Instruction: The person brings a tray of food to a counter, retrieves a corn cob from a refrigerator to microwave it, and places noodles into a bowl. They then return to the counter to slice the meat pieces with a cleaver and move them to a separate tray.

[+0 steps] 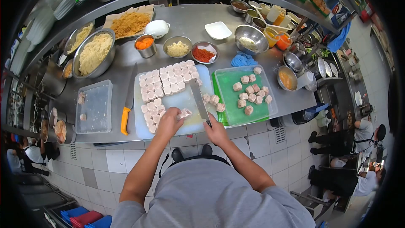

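My right hand (216, 131) grips a broad-bladed knife (198, 100) by its dark handle, the blade pointing away from me over the cutting board's right side. The fingers of my left hand (168, 121) are closed on a pale food piece (184, 113) on the white-blue cutting board (179, 102). Rows of pale pinkish food cubes (164, 80) cover the board's far and left parts. A few browner cubes (214, 99) lie just right of the blade. Beside the board, a clear tray (265, 105) on a green board holds several loose speckled cubes.
An orange-handled knife (125, 120) lies left of the board, near a clear container (93, 122) with scraps. Behind stand a bowl of crumbs (95, 55), small bowls of chopped garlic-like bits (177, 47) and red powder (203, 54), and a blue cloth (244, 60). Co-workers (365, 137) stand at right.
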Tool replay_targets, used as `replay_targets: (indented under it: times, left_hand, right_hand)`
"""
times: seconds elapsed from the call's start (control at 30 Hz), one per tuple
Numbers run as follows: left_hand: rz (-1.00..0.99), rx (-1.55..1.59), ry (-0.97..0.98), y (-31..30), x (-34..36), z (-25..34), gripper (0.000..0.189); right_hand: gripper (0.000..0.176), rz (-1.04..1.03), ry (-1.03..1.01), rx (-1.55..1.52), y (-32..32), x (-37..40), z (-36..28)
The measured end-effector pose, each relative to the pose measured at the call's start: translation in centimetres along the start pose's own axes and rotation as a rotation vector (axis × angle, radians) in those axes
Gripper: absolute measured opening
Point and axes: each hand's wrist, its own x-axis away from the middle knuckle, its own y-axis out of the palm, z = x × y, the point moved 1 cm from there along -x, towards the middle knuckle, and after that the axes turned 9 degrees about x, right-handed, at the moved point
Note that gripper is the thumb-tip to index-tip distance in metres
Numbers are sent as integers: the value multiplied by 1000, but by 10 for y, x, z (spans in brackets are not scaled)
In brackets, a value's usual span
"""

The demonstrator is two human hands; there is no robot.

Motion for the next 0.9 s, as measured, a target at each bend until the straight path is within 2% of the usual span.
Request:
replay_targets:
  times: [0.1,0.13,0.2,0.27,0.43,0.53,0.6,0.63,0.7,0.73,0.8,0.9]
  left_hand:
    - [19,72,57,21,4,-3,32]
    - [21,74,55,23,4,-4,32]
    - [-9,-152,123,27,3,-3,31]
    - [0,-176,153,25,4,0,31]
    - [-5,-124,207,20,7,-3,29]
    - [14,-121,181,21,13,-7,30]
    - [12,-105,183,23,15,-12,30]
    - [11,-104,176,22,17,-12,30]
    - [18,-119,199,21,16,-10,30]
    - [18,-119,201,21,16,-10,30]
    - [0,-114,179,20,14,-9,30]
    - [-10,-88,139,16,14,-3,31]
  right_hand:
    - [57,77,-62,22,-14,-2,-15]
    - [57,11,-13,-36,-21,2,-29]
    - [57,-59,39,-89,-21,6,-37]
    - [58,-37,-86,-50,-9,12,-42]
    - [62,-153,-43,113,6,9,-43]
    - [59,-107,-54,128,4,8,-47]
    - [62,41,-193,65,-3,10,-58]
    - [62,34,-191,64,-5,13,-64]
    - [62,152,-311,-12,-11,16,-77]
    - [62,154,-311,-11,-9,15,-74]
    - [61,-47,-137,135,-1,13,-60]
    - [61,-108,-66,199,18,9,-22]
